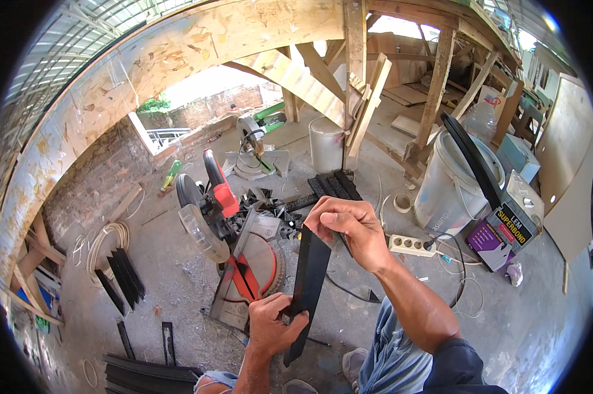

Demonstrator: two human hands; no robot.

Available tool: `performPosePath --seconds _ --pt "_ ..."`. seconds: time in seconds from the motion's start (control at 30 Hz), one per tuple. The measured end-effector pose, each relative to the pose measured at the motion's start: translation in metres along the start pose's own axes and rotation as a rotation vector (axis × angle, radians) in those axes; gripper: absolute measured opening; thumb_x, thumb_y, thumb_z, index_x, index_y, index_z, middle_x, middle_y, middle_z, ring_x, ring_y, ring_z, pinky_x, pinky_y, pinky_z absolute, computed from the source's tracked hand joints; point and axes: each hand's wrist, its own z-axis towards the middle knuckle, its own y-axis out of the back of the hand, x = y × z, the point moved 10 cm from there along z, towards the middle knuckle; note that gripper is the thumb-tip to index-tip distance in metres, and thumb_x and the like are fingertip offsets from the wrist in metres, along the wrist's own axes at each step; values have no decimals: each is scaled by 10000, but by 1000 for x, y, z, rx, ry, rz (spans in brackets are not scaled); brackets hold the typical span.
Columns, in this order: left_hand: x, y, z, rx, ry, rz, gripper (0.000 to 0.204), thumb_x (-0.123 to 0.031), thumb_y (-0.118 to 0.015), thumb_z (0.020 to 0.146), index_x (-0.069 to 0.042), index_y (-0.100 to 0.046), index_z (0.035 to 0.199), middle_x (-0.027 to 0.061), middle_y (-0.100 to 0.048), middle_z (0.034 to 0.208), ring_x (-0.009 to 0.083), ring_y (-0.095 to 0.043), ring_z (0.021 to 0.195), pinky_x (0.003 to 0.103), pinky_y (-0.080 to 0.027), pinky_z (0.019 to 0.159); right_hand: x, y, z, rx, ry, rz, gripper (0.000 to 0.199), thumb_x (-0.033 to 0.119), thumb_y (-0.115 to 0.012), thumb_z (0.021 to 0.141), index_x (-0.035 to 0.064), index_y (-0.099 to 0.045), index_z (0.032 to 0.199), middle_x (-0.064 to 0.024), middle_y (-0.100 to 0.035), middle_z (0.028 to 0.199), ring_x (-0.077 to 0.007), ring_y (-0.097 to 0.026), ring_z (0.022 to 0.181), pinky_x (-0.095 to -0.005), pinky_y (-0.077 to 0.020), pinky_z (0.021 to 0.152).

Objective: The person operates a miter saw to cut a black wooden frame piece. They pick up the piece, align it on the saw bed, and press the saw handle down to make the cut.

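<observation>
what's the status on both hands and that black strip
Left hand gripping black strip low. Right hand pinching its top end. Red miter saw directly behind; nothing between hands.

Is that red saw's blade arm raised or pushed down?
Raised. The miter saw has its blade and guard tilted up off the round base; neither hand touches it.

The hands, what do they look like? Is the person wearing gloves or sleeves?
No gloves: both the left hand and the right hand are bare, with no rings or watch showing. The forearms are bare too. A dark sleeve covers the right upper arm. No sleeve shows on the left arm.
</observation>
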Motion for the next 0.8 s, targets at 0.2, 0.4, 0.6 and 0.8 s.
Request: performPosePath --seconds 0.2,0.4,0.6,0.8 --pt "0 0 -1 3 13 -15 238 -120 -766 671 63 -663 784 134 -610 661 252 -613 550 348 -474 543 5 -4 -1 27 28 -22 210 159 -623 967 -20 -731 948 -15 -634 842 -76 -524 721 -248 -410 633" --pt "-1 -1 1 16 10 5 229 -116 -756 682 62 -669 798 135 -614 666 260 -615 554 348 -474 546 9 -7 -2 -2 65 -109 223 177 -664 989 -30 -723 928 -13 -617 822 -55 -517 723 -234 -411 630" --pt "5 -4 1 40 39 -74 208 -92 -735 698 61 -667 821 111 -596 669 188 -536 524 325 -430 521 4 -2 -1 -24 38 -61 254 177 -624 1019 -38 -713 916 -11 -617 806 -54 -530 722 -225 -417 630" --pt "6 -6 1 63 59 -116 216 -71 -731 700 76 -643 833 107 -595 677 172 -533 556 310 -427 545 0 0 -2 -44 -1 -96 260 213 -629 1017 -2 -728 911 -1 -647 793 -48 -532 702 -223 -412 613"
